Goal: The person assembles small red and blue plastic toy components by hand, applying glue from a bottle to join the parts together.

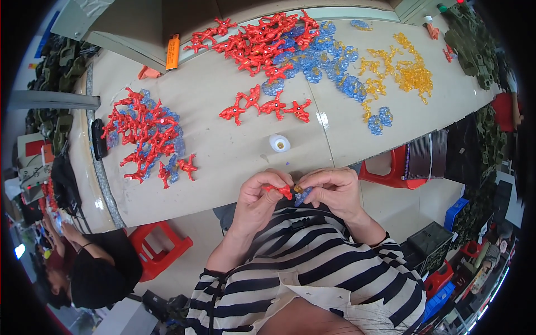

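Note:
Close to my body at the table's near edge, my left hand [258, 196] pinches a small red plastic figure [285, 191]. Facing it, my right hand [338, 192] grips a clear blue plastic piece [302, 197] with an amber bit [298, 188] at its top. The two hands nearly meet; whether the parts touch, I cannot tell. Just beyond them stands a small round white container [280, 143] with something amber in its middle. Several red figures [273, 105] lie in a loose row farther off.
At the back are heaps of red figures [254, 47], blue pieces [349, 84] and amber pieces [416, 78]. Red figures mixed with blue parts form a pile [139, 131] on the left. An orange box [173, 51] leans nearby. Red stools [159, 251] stand below; another person [100, 273] sits left.

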Demonstrator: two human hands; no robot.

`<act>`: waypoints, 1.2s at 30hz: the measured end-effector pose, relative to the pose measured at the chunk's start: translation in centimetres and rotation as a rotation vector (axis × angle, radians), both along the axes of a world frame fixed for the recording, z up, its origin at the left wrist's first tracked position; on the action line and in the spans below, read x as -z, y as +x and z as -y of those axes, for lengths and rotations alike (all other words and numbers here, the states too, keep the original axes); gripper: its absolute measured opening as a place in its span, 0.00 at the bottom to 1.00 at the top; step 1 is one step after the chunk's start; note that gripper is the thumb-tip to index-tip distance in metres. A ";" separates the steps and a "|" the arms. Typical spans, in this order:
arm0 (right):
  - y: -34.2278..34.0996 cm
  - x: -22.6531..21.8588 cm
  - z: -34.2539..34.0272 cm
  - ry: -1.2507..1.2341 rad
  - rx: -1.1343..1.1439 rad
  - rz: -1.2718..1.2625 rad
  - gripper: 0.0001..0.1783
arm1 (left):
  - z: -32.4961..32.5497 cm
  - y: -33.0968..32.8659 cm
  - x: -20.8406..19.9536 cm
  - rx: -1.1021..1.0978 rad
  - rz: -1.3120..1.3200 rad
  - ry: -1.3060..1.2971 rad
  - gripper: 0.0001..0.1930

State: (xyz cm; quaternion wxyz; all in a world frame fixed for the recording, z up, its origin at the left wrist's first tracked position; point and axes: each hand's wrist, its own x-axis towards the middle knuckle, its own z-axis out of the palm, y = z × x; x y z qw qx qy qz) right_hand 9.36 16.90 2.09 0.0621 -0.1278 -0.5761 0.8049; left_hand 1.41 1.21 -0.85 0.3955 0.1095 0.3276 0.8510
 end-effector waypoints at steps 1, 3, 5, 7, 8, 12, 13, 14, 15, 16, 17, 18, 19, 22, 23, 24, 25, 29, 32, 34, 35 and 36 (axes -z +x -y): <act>0.1 0.1 0.1 -0.031 0.014 0.004 0.10 | 0.0 0.0 0.0 -0.001 -0.040 -0.014 0.06; 0.1 0.1 0.1 -0.062 0.025 0.008 0.10 | 0.1 -0.1 0.0 0.000 -0.063 -0.025 0.06; 0.1 0.1 0.0 -0.036 0.014 0.010 0.10 | 0.2 -0.1 -0.1 -0.001 -0.086 -0.037 0.05; 0.1 0.1 0.0 -0.022 0.003 0.017 0.10 | 0.2 -0.2 -0.3 0.004 -0.139 -0.076 0.06; 0.2 0.1 -0.1 -0.008 -0.005 0.024 0.10 | 0.2 -0.2 -0.4 0.002 -0.137 -0.075 0.06; 0.2 0.2 -0.1 -0.030 -0.022 0.036 0.09 | 0.3 -0.6 -0.6 -0.010 -0.252 -0.161 0.06; 0.2 0.0 0.0 -0.009 -0.021 0.042 0.09 | 0.3 -0.7 -0.7 -0.023 -0.319 -0.187 0.05; 0.3 -0.1 0.2 0.012 -0.021 0.048 0.09 | 0.4 -0.7 -0.9 -0.027 -0.321 -0.188 0.05; 0.3 -0.1 0.3 0.014 -0.022 0.050 0.09 | 0.4 -0.8 -1.0 -0.044 -0.420 -0.227 0.05; 0.4 0.0 0.4 0.014 -0.015 0.038 0.10 | 0.4 -0.9 -1.0 -0.060 -0.520 -0.266 0.05; 0.4 0.0 0.6 0.014 -0.009 0.026 0.10 | 0.3 -1.0 -1.0 -0.061 -0.520 -0.266 0.05; 0.4 -0.1 0.7 0.015 -0.009 0.026 0.10 | 0.2 -1.1 -1.0 -0.067 -0.538 -0.250 0.05; 0.4 -0.2 0.9 0.035 0.022 -0.010 0.10 | 0.2 -1.1 -1.0 -0.072 -0.556 -0.235 0.06; 0.2 -0.4 0.9 0.208 0.043 -0.109 0.11 | 0.3 -1.1 -0.9 -0.006 -0.397 -0.233 0.07; 0.1 -0.5 0.9 0.364 0.036 -0.167 0.11 | 0.2 -1.1 -0.9 -0.007 -0.402 -0.237 0.07; 0.0 -0.7 1.0 0.361 0.041 -0.171 0.11 | 0.1 -1.0 -0.8 -0.012 -0.328 -0.186 0.08; -0.1 -0.9 1.1 0.465 0.052 -0.239 0.12 | 0.0 -0.9 -0.7 -0.017 -0.255 -0.135 0.08; -0.2 -0.7 1.7 0.664 0.097 -0.408 0.15 | 0.1 -0.9 0.5 -0.023 -0.243 -0.010 0.08; -0.2 -0.9 1.9 0.707 0.112 -0.411 0.15 | 0.1 -0.9 0.7 -0.042 -0.213 0.011 0.07; -0.1 -0.9 2.0 0.726 0.119 -0.407 0.15 | 0.1 -1.2 0.6 -0.050 -0.336 0.020 0.07; -0.1 -0.8 2.0 0.714 0.124 -0.412 0.15 | 0.0 -1.3 0.5 -0.047 -0.336 0.019 0.07; 0.0 -0.8 2.1 0.701 0.128 -0.416 0.16 | -0.1 -1.5 0.3 -0.032 -0.350 0.021 0.06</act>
